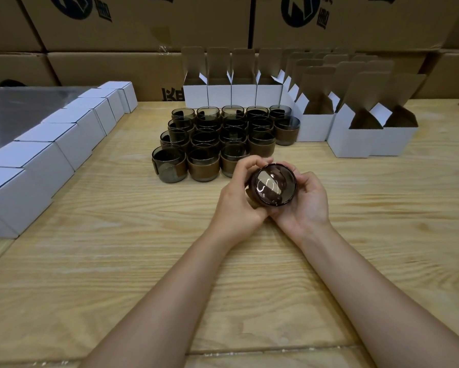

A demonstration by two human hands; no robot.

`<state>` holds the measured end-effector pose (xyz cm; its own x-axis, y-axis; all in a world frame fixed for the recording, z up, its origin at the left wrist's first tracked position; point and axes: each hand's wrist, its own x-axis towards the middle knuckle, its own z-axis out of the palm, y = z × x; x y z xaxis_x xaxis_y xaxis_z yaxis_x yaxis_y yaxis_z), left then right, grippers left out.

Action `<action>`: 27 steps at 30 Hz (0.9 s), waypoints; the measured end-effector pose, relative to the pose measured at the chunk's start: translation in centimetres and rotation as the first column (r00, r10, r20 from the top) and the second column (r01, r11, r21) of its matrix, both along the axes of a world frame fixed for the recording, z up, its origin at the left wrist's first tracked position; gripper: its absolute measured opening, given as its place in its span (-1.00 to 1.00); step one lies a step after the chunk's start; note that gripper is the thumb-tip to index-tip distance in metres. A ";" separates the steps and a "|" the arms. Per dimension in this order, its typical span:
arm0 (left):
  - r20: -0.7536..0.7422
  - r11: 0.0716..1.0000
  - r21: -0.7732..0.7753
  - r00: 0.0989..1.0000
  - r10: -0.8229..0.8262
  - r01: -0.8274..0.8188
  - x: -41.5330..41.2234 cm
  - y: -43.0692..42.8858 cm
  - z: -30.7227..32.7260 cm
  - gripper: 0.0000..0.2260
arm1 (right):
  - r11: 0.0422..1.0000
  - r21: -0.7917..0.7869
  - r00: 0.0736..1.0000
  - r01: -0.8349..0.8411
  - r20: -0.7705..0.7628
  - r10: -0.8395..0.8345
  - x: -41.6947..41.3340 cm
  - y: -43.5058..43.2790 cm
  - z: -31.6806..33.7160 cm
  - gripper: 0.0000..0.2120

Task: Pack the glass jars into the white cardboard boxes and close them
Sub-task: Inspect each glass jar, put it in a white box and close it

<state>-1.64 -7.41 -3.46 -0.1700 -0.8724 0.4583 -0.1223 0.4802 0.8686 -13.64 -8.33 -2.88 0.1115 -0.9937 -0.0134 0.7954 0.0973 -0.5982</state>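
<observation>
Jar in hand: You hold one glass jar (pixel 273 185) above the middle of the tabletop (pixel 143 261), just nearside of the jar cluster (pixel 217 139).
Fingers: Your left hand (pixel 236 193) curls round its left side. Your right hand (pixel 308 200) cups it from the right and beneath. Both have hold of it.
Axis: It is tipped over with one round end facing you. I cannot tell if that end is mouth or base. It will likely need turning upright.
Nearest open box: The open white box (pixel 355 138) lies toward the right edge, so your right hand is nearer.
In the way: Its lid flap stands up on the far side, so you should probably come in from above. The cluster sits beside that group.
Elsewhere: Closed white boxes (pixel 50 144) line the left edge. Brown cartons (pixel 143 22) stand behind the far edge.
</observation>
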 end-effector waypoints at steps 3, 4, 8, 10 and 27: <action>-0.005 0.999 0.049 1.000 0.008 -0.008 0.1 -0.3 -0.2 -0.31 | 0.999 -0.021 0.996 0.032 -0.081 -0.033 0.1 0.0 -0.1 -0.71; -0.021 0.997 0.077 1.000 0.017 -0.015 0.2 -0.4 -0.3 -0.31 | 0.998 -0.030 0.985 0.053 -0.166 -0.058 0.2 0.0 -0.2 -0.70; -0.067 0.981 0.193 0.997 0.050 -0.036 0.4 -0.7 -0.5 -0.31 | 0.977 -0.167 0.681 0.133 -0.701 -0.213 1.2 0.4 -0.3 -0.62; -0.048 0.973 0.219 0.996 0.080 -0.068 0.4 -0.9 -0.7 -0.32 | 0.953 -0.262 0.515 0.154 -0.802 -0.303 1.0 0.4 -0.6 -0.71; 0.253 0.926 0.235 0.939 0.234 -0.294 0.4 -1.4 -0.9 -0.36 | 0.923 -0.378 0.137 0.075 -0.913 -0.385 0.6 0.0 -1.1 -0.57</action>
